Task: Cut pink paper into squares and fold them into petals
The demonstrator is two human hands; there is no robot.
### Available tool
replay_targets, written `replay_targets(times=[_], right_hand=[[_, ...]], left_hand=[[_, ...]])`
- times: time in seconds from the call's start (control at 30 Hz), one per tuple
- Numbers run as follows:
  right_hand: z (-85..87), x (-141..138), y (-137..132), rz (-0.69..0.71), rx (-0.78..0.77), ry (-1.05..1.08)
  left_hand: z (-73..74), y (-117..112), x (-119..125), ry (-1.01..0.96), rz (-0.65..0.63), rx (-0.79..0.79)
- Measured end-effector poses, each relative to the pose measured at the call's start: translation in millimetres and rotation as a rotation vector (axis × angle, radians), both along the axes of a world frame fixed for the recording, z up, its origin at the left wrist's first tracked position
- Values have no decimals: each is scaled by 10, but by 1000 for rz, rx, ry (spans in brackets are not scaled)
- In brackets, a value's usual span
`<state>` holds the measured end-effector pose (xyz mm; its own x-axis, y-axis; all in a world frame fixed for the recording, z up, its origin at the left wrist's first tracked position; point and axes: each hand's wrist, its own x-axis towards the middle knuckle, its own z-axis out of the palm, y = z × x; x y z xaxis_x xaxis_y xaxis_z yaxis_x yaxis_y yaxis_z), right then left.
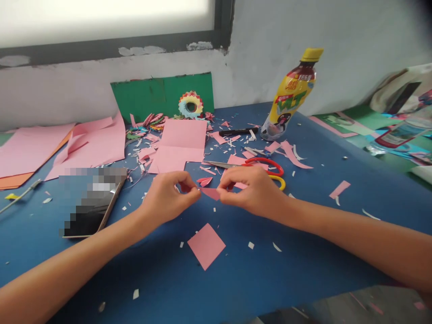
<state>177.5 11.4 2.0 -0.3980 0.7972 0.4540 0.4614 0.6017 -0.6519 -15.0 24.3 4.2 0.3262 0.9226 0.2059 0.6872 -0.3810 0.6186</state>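
Note:
My left hand (pixel 168 194) and my right hand (pixel 251 190) meet over the blue table (pixel 303 252). Both pinch one small folded piece of pink paper (pixel 209 193) between their fingertips, left hand on its left end, right hand on its right end. A flat pink paper square (pixel 206 245) lies on the table just in front of the hands. Red and yellow scissors (pixel 259 167) lie right behind my right hand. A small folded pink bit (pixel 204 181) rests between the hands and the scissors.
A phone (pixel 90 204) lies at left. Pink sheets (pixel 87 144) and a creased pink sheet (pixel 178 146) lie behind. A green board (pixel 162 94) leans on the wall with a paper ring (pixel 191 104). A tea bottle (pixel 292 96), a black marker (pixel 238 132) and scattered paper scraps.

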Motion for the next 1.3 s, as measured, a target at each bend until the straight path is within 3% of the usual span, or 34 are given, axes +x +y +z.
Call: replay_targets(times=[0.1, 0.3, 0.53, 0.7, 0.77, 0.87, 0.9, 1.0, 1.03, 1.1, 1.3], right_hand=[[55, 70, 25, -65, 23, 27], [-14, 52, 51, 33, 53, 4], [-78, -61, 30, 57, 226, -39], [-84, 37, 146, -21, 257, -74], [-74, 120, 226, -99, 206, -66], [-45, 194, 297, -181, 10, -5], [-36, 191, 295, -144, -96, 33], [-18, 107, 223, 159, -456, 176], [-17, 70, 190, 225, -527, 196], [-23, 13, 138, 204, -597, 273], [-57, 18, 115, 142, -660, 298]], left_hand=[[37, 69, -45, -52, 32, 70], [6, -32, 15, -161, -210, 127], [-70, -133, 38, -101, -228, 360], [-21, -115, 6, -92, -193, 454], [31, -103, -11, -115, -146, 445], [91, -89, -20, -190, -43, 398], [96, -86, -17, -225, -4, 368], [51, -75, -2, -322, 29, 235], [22, -70, 1, -334, 8, 196], [-38, -59, 0, -316, -65, 177], [-82, -70, -12, -177, -313, 403]])
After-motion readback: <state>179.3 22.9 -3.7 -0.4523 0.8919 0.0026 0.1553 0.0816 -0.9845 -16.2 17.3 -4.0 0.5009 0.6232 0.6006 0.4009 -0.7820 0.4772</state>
